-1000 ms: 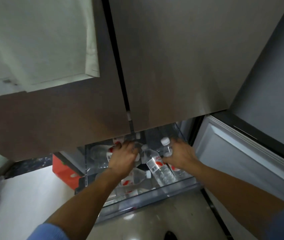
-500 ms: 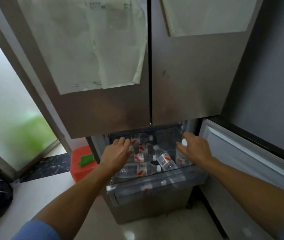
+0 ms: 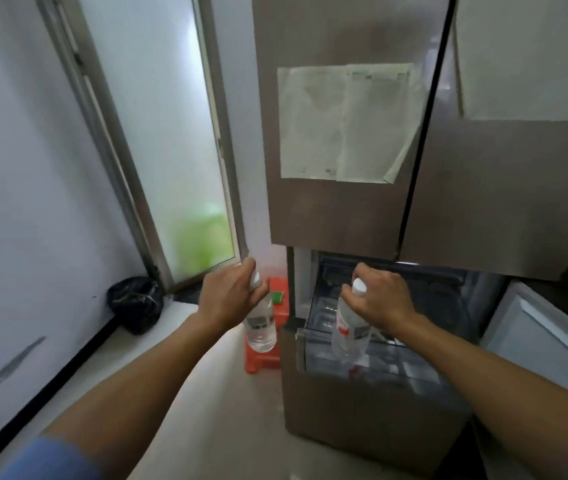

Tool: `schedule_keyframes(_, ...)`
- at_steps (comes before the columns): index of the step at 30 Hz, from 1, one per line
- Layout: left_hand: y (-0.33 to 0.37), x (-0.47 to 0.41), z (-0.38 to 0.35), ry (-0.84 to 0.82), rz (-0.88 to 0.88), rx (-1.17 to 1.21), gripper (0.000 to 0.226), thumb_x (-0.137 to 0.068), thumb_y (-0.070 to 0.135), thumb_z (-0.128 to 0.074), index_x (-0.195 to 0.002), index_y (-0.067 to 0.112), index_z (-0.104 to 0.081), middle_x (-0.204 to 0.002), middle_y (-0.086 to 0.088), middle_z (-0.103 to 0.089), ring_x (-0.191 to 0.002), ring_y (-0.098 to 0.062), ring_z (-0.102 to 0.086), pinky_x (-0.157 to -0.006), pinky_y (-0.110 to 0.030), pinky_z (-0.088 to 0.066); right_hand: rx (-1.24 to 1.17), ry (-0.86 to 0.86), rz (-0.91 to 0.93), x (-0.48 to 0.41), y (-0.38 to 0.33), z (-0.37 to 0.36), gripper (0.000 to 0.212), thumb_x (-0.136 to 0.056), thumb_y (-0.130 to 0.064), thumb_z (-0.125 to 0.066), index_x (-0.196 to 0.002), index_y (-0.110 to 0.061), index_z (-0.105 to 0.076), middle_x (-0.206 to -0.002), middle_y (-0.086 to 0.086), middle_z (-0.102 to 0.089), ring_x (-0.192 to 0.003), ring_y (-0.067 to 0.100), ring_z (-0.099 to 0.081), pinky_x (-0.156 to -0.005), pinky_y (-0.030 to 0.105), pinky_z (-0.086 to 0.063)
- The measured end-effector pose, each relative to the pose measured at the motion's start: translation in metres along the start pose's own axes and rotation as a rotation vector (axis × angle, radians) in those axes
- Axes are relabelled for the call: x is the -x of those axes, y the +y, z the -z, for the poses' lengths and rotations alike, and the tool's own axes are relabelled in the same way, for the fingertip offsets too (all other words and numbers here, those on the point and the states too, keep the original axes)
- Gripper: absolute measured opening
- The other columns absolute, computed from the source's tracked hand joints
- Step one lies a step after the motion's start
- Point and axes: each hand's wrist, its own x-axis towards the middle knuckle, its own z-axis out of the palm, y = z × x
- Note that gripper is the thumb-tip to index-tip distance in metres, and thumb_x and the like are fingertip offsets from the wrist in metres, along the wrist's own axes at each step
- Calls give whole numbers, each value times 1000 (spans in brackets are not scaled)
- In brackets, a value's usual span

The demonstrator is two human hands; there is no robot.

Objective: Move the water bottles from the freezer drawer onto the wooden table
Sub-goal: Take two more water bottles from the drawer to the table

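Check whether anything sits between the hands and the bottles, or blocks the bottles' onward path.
Nothing visible does. The left hand grips the left bottle beside the freezer drawer; the right hand grips the right bottle over it. The wooden table is out of view, so that path cannot be judged.

I see a pale, glossy floor (image 3: 213, 420) carrying the brown fridge (image 3: 362, 410). A red stool (image 3: 262, 363) stands on it just beside the fridge's left side, and a black bag (image 3: 135, 303) is slumped in the corner by the frosted door (image 3: 178, 150). The freezer drawer (image 3: 310, 344) is pulled out with its clear bin open, but its contents are too blurred for me to tell.
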Motion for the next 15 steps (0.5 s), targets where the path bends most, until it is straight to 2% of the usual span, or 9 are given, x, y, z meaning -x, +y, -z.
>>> schedule_keyframes(4,-24,96,37,-129,208,-96,36,-89,47,-55,-85,11,-53,-68,-11,-67,-59,-36,-62,-50,-32,-38,-113,-123,164,34,-64,-29,27,-82,-44,-63,-75,-22,-50,-65,-3,-59,-53,18,-55,-52,26,-44)
schedule_keyframes(8,-54,199,83,-282,389,-205,37,-91,53,-44,-87,17,-48,-77,-6,-66,-63,-26,-59,-55,-34,-48,-212,-270,315,73,-145,-57,25,-83,-43,-59,-88,-18,-62,-80,2,-67,-65,22,-61,-61,31,-50)
schedule_keyframes(12,-91,300,145,-289,547,-297,36,-90,55,-40,-82,20,-44,-70,-1,-63,-52,-15,-47,-48,-27,-37,-247,-352,479,106,-247,-73,30,-82,-45,-57,-91,-17,-62,-84,8,-70,-70,25,-61,-64,32,-48)
schedule_keyframes(15,-120,374,198,-274,690,-349,34,-91,54,-40,-85,21,-45,-69,1,-61,-53,-15,-50,-50,-29,-40,-312,-359,601,136,-334,-81,28,-81,-45,-60,-87,-18,-61,-82,6,-70,-62,20,-52,-60,26,-37)
